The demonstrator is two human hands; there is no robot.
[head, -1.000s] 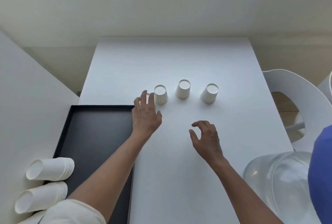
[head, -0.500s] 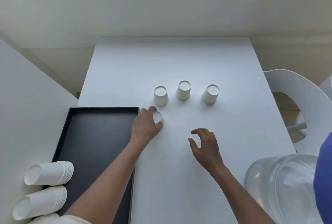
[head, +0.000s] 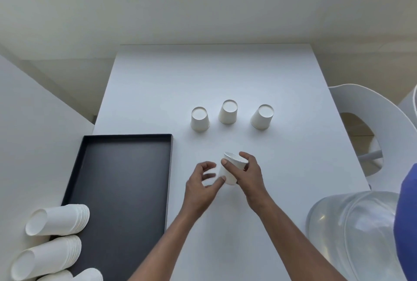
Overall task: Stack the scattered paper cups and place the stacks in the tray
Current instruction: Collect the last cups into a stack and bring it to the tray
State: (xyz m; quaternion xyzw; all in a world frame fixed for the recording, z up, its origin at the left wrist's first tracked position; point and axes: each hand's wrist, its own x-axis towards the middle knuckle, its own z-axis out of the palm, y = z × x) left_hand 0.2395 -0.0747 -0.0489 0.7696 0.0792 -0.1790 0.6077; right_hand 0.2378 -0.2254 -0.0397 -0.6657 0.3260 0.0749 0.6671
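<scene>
Against the near left edge of the black rectangular tray (head: 126, 138), nested stacks of white paper cups (head: 56, 220) lie on their sides. Just right of the tray, above the white table (head: 214, 73), the left hand (head: 199, 187) is loosely spread and blurred, gripping nothing, its thumb tip touching a single white paper cup (head: 233, 164). The right hand (head: 251, 178) holds that cup tilted, thumb and fingers wrapped around its wall. Thin paper is probably very light and easily crushed, so a gentle hold across the wall seems best. Beyond the tray's far right corner, three upturned white paper cups (head: 228, 112) stand apart. Far right of the tray are a white plastic chair (head: 372, 104) and a clear plastic water jug (head: 352, 231), neither apparently in the way.
</scene>
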